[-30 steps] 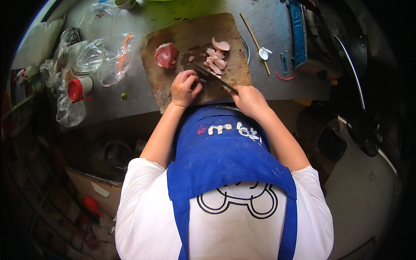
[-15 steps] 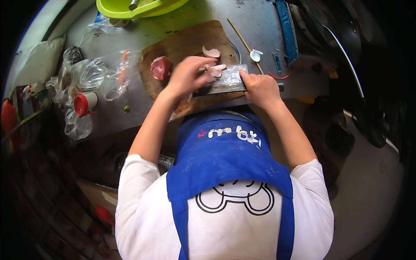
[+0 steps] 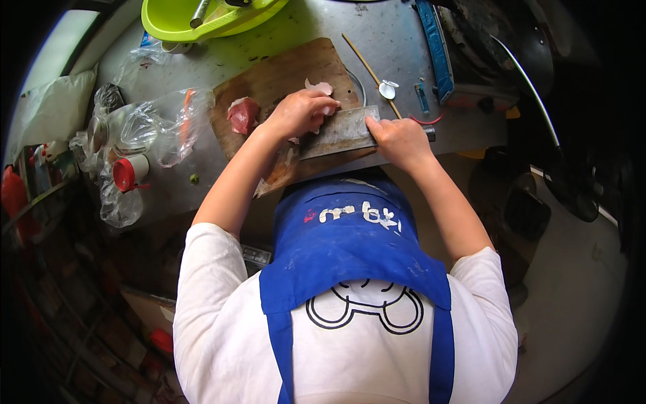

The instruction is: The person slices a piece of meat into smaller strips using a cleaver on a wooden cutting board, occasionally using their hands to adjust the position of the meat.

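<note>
My right hand is closed round the handle end of a broad cleaver, its thumb on the blade. The blade lies nearly flat over the near right part of a worn wooden cutting board. Over the blade's far left edge, my left hand is closed, with a pale pink slice of meat showing at its fingertips. A curved pale slice rests on the board just beyond those fingers. To the left of my left hand sits a chunk of red raw meat.
A lime green basin stands at the back. Left of the board lie clear plastic bags and a red-lidded jar. At the right are a wooden stick, a small white lid-like piece and a blue box.
My left hand has drawn its fingers together and lifted pale slices from the cleaver's blade, which now shows bare. The cleaver has stayed almost in place in my right hand.
</note>
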The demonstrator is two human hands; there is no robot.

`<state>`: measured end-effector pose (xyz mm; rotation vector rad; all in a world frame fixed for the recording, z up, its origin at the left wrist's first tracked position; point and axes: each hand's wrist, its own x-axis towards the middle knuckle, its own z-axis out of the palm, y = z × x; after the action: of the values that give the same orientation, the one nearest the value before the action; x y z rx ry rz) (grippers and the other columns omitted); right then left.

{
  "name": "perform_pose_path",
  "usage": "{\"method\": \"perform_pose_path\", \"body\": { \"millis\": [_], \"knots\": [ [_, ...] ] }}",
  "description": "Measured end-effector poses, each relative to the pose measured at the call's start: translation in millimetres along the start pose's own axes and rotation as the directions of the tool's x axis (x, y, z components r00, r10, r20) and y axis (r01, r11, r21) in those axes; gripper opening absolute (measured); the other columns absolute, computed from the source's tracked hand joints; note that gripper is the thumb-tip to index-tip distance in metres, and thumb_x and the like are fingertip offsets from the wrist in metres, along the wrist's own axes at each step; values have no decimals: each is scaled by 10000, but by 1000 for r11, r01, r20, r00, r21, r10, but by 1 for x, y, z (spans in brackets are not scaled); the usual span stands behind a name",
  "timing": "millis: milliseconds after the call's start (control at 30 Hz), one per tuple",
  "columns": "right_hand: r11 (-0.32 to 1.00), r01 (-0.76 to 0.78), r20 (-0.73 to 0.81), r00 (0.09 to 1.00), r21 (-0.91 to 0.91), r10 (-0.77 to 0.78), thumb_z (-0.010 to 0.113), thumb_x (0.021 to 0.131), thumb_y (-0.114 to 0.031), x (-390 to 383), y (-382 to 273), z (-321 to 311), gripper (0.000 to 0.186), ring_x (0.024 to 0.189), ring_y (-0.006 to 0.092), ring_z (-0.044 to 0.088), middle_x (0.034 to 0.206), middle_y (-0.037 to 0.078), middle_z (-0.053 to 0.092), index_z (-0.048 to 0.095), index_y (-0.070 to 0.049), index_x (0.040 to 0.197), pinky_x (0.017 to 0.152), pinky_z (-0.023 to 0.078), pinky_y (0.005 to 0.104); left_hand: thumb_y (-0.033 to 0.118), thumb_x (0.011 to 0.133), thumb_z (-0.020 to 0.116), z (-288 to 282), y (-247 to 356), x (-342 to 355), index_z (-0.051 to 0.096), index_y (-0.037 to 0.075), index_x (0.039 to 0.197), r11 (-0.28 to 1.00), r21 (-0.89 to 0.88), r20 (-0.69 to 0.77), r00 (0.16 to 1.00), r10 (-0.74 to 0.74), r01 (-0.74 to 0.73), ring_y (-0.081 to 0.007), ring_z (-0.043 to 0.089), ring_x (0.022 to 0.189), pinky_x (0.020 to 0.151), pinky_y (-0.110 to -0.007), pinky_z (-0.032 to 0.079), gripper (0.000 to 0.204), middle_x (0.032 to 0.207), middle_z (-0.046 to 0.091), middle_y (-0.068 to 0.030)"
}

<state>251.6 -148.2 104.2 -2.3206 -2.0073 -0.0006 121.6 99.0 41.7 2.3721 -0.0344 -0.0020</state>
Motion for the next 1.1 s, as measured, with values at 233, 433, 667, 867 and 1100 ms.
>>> {"method": "perform_pose_path", "body": {
  "millis": [233,433,667,867,1100],
  "knots": [
    [998,-37,66,997,59,33,676,731,-104,-15,-2,-13,343,599,244,680,681,54,657,668,-95,1073,552,531,366,78,794,728,-5,-3,-14,732,112,1144,990,138,-189,980,59,-33,-314,661,1029,907,-410,541,351,1147,714,-74],
    [997,-63,28,998,53,61,684,716,-87,-14,-2,-9,388,616,239,681,697,59,669,673,-87,1104,569,536,360,164,800,781,-6,30,-43,723,107,1145,985,-169,-213,976,-52,16,-308,648,1141,973,-407,525,354,1186,707,-90],
    [996,-76,59,996,56,72,724,677,-102,-19,-1,-23,467,646,249,687,726,60,678,681,-96,1142,592,540,375,101,837,723,13,1,-41,727,138,1037,994,98,-395,919,-4,46,-299,667,930,806,-412,556,203,1040,712,-58],
    [952,-278,80,960,131,270,739,649,-77,-62,1,-18,539,751,262,710,840,79,718,673,-118,1183,658,559,385,141,755,746,13,5,-93,694,143,988,982,143,-146,984,-101,122,-299,655,887,748,-422,556,239,894,649,-66],
    [882,-431,43,901,191,431,787,673,-146,-73,-17,-17,533,761,263,717,853,76,730,668,-133,1192,657,568,374,129,758,703,26,7,-80,661,128,952,955,201,-73,975,-208,219,-327,672,770,666,-438,564,198,884,641,-92]
  ]
}}
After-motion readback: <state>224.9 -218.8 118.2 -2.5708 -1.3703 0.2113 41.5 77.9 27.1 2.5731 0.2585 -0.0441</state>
